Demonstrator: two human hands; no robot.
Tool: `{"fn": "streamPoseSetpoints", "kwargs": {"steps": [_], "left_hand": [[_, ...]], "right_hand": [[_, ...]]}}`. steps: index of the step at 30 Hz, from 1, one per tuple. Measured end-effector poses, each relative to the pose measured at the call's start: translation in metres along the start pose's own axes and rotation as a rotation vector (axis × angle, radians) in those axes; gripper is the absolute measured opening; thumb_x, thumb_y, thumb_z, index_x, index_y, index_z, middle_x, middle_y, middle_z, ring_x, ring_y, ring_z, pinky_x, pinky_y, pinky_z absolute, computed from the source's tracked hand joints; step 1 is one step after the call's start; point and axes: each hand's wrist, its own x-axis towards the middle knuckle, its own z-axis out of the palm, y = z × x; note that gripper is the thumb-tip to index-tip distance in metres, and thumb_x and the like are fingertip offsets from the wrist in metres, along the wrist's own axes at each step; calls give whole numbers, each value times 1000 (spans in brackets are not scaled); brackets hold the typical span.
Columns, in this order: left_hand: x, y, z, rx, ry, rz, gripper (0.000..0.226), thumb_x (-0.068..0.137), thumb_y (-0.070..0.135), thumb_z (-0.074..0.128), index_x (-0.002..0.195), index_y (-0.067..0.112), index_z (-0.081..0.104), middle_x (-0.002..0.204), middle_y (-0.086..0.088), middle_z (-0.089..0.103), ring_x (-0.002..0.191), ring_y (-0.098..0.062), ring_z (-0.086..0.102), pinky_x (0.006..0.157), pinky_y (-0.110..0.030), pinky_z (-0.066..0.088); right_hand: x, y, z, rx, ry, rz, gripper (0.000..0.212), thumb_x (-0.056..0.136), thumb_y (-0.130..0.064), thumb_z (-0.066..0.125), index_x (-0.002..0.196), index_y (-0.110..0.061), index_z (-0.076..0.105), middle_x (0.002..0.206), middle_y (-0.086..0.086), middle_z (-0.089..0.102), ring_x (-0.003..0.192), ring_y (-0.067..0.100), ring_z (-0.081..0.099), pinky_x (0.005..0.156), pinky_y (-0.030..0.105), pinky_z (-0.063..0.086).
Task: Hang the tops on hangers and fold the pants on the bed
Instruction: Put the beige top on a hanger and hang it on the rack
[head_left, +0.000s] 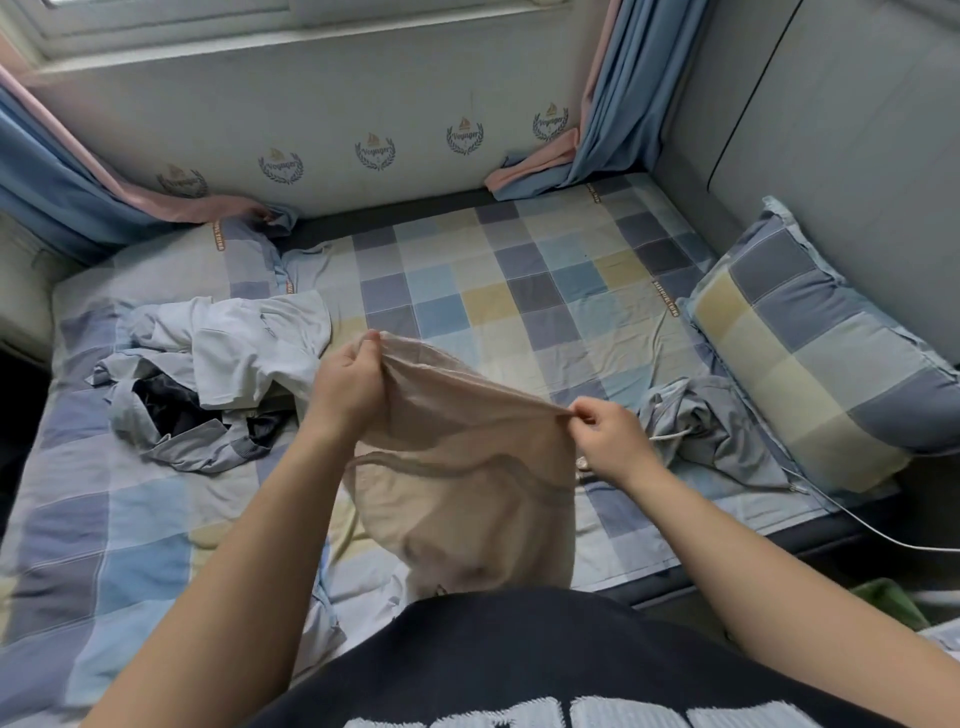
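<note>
- Beige garment (467, 467): held up over the near half of the bed (519, 270), in front of the person's torso, not lying flat.
- Left hand (348, 384): grip pinched on the garment's upper edge, at its far-left end.
- Right hand (608, 436): grip pinched on the same edge at its right end, lower and nearer.
- The held edge is stretched taut between both hands and slants from far-left down to near-right.
- Long axis, as I read it, runs from the held edge down toward the wearer. The free end hangs against the dark shirt (545, 660).
- I cannot tell whether it is a top or pants.
- Left on the bed: a crumpled pile with a white top (260, 343) uppermost and grey and dark pieces beneath.
- Right on the bed: a grey garment (696, 421) with a white drawstring, bunched just beside the checked pillow (810, 364).
</note>
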Motion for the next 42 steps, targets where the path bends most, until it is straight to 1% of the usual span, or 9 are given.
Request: {"fn": "streamPoseSetpoints", "kwargs": {"steps": [8, 11, 14, 18, 21, 26, 31, 37, 42], "left_hand": [[-13, -10, 19, 118, -54, 121, 52, 91, 34, 73, 135, 15, 54, 122, 7, 55, 111, -14, 56, 97, -30, 46], [-39, -6, 42, 151, -444, 212, 35, 85, 40, 77, 110, 17, 69, 101, 7, 71, 94, -10, 68, 86, -27, 57], [-63, -12, 66, 221, -753, 129, 52, 79, 51, 80, 122, 27, 63, 114, 11, 69, 104, -7, 66, 93, -34, 55], [-67, -18, 86, 142, -450, 248, 17, 95, 18, 60, 108, 22, 70, 105, 4, 74, 101, -14, 66, 87, -40, 53], [-57, -13, 80, -139, -338, 181, 23, 102, 17, 53, 89, 19, 71, 86, 9, 73, 83, -5, 64, 77, -34, 53], [-46, -5, 60, -644, -334, -189, 26, 104, 35, 54, 113, 18, 72, 109, -3, 77, 107, -18, 71, 88, -35, 58], [-40, 5, 45, -693, -351, -177, 25, 104, 34, 53, 109, 19, 72, 107, -2, 78, 101, -15, 73, 74, -25, 59], [-28, -14, 27, -605, -46, -220, 22, 105, 32, 51, 102, 23, 71, 109, 0, 75, 108, -18, 68, 95, -36, 54], [-30, -37, 21, -480, 2, -247, 21, 105, 30, 50, 96, 22, 67, 98, -1, 71, 91, -15, 65, 77, -32, 53]], "right_hand": [[3, -45, -32, 499, -55, 22, 28, 100, -14, 60, 75, 0, 57, 60, 9, 47, 56, 18, 47, 50, 29, 43], [2, -72, -37, 669, -56, 93, 25, 100, -19, 61, 78, -8, 59, 68, 11, 53, 63, 21, 55, 52, 31, 53], [3, -97, -43, 869, -77, 123, 27, 101, -19, 59, 74, -14, 58, 69, 6, 55, 65, 19, 56, 53, 29, 52], [8, -118, -52, 1170, -138, 66, 16, 102, -11, 55, 88, -13, 62, 80, 8, 69, 73, 19, 70, 65, 32, 60], [10, -98, -49, 951, -87, -71, 17, 99, -12, 61, 116, -16, 64, 116, 7, 72, 105, 18, 70, 85, 28, 57], [-12, -13, -15, 383, -259, 72, 84, 80, -33, 84, 150, -33, 37, 151, 2, 43, 139, 19, 42, 113, 44, 38], [-25, 16, 26, 443, -322, 178, 16, 89, -8, 72, 99, -20, 70, 93, -4, 74, 90, 11, 67, 82, 34, 55], [-2, 18, 4, -213, -153, 125, 20, 84, -9, 58, 77, -24, 47, 83, 2, 62, 88, 29, 58, 77, 39, 44], [13, 19, -27, -252, -19, 128, 22, 85, 0, 49, 80, -21, 53, 98, 15, 65, 99, 37, 59, 82, 41, 48]]}}
